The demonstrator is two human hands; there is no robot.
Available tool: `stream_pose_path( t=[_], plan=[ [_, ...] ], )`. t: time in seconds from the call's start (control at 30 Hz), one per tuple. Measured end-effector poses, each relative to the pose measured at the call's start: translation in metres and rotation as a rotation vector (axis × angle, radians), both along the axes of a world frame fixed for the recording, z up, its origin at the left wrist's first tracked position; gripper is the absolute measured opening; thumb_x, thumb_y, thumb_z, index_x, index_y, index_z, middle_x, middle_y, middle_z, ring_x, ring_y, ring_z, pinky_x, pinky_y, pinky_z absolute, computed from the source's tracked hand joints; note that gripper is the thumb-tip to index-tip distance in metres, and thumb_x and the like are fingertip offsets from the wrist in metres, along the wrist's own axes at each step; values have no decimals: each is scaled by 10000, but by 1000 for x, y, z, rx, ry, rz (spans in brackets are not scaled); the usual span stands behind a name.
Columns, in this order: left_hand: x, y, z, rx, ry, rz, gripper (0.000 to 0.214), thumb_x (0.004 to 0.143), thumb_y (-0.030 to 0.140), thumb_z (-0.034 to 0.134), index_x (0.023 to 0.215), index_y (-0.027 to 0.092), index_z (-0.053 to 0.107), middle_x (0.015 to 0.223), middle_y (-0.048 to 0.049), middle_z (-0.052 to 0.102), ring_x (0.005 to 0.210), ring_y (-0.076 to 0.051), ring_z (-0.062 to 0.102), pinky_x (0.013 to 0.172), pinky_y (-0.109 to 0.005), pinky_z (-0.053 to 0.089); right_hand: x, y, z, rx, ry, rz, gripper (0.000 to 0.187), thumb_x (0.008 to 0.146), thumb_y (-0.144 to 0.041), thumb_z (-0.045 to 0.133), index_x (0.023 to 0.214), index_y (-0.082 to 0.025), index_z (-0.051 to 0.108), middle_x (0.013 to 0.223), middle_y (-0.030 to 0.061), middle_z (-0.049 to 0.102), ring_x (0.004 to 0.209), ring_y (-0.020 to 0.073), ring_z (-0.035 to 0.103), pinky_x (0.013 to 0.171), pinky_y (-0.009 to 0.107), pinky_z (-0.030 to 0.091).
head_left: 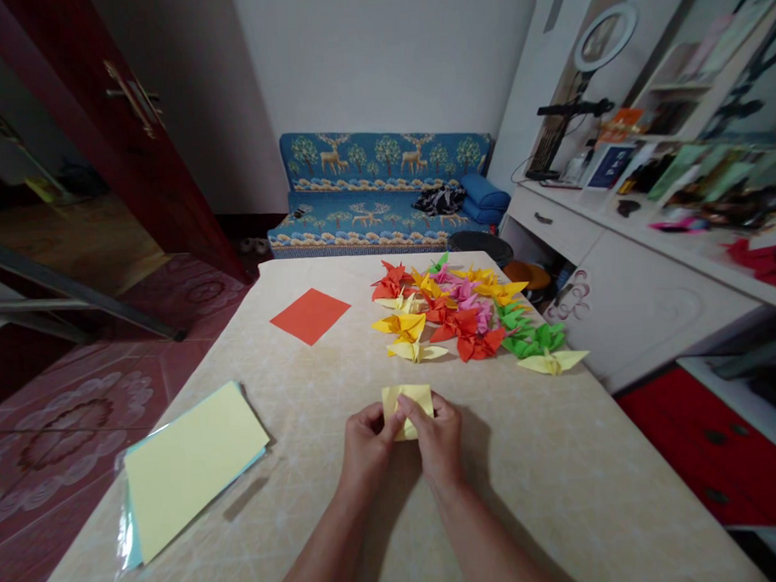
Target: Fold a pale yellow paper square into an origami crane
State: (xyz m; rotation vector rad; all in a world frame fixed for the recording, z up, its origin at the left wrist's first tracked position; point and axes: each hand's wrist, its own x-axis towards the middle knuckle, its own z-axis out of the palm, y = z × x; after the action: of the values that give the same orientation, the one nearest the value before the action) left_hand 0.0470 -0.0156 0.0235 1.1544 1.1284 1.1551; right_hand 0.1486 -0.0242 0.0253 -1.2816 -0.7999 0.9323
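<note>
On the beige table [559,455], left hand [366,444] and right hand [439,438] pinch a folded yellow paper [407,401], paper cranes [465,314] beyond.

I see a big beige table with a stone-like pattern [559,455]. A flat orange-red square paper [311,315] lies alone on its far left part. On the near left corner lies a stack of paper sheets with a pale yellow one on top [190,463], with a blue edge peeking out under it. On the far right part lies a heap of small folded paper shapes in red, yellow, pink and green [465,314]. Close to me, a small folded yellow paper piece [410,399] is low over the table; I cannot tell if it touches.
</note>
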Motion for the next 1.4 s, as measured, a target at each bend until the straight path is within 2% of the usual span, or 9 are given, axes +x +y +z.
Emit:
stream_pose_path(
  t=[0.27,0.47,0.63,0.73,0.8,0.93,1.13,1.3,1.4],
  plan=[
    [3,-4,3,-30,-48,-58,287,676,359,725,766,86,720,672,-52,665,587,-141,546,559,-226,412,5,2,-4,-2,-166,-102,358,776,-434,579,543,-169,522,478,-30,489,488,115,439,453,209,348],
    [1,-4,-1,-41,-59,-93,233,652,301,749,730,89,696,665,-43,664,585,-138,564,557,-221,421,7,4,-2,-40,-97,13,261,677,-401,686,679,-166,574,600,-16,581,541,132,503,474,208,397],
    [0,-5,0,-135,-113,-228,290,607,283,781,808,84,715,735,-78,700,608,-169,607,581,-246,446,12,5,-6,-42,-178,-42,373,747,-442,618,534,-193,439,478,-56,421,468,100,395,419,197,315],
    [-1,-5,4,-171,-162,-160,312,583,281,798,814,85,721,764,-93,713,629,-183,624,594,-255,456,13,7,-6,-1,-161,-62,344,783,-424,581,559,-192,460,505,-45,454,496,107,434,444,198,339],
    [-1,-4,6,-162,-196,-65,330,590,282,796,851,92,723,814,-101,722,669,-193,636,621,-264,467,11,8,-5,26,-94,-22,219,753,-382,626,715,-179,554,624,-12,573,578,135,533,512,214,418],
    [-2,-2,8,-162,-248,23,376,596,298,795,903,95,718,897,-122,725,734,-212,652,668,-281,481,6,8,-2,49,35,56,362,681,-298,703,978,-164,546,828,61,680,699,194,642,604,271,502],
    [-3,0,4,-162,-273,46,474,621,308,777,1017,104,616,938,-131,707,723,-192,657,635,-269,494,5,6,-5,61,10,35,312,729,-291,667,985,-170,536,804,55,691,678,187,657,591,270,506],
    [-2,-1,4,-91,-204,148,737,593,274,785,1230,207,422,800,-21,674,616,-140,641,577,-229,488,6,6,-5,86,-61,-45,303,744,-278,654,993,-164,525,803,52,676,700,179,652,612,269,511],
    [1,-3,4,-91,-234,124,719,579,257,791,1208,210,445,873,-45,686,687,-156,659,633,-249,503,5,5,-3,97,-72,-124,363,725,-288,677,1018,-158,508,734,21,653,631,157,632,564,246,497]
  ],
)
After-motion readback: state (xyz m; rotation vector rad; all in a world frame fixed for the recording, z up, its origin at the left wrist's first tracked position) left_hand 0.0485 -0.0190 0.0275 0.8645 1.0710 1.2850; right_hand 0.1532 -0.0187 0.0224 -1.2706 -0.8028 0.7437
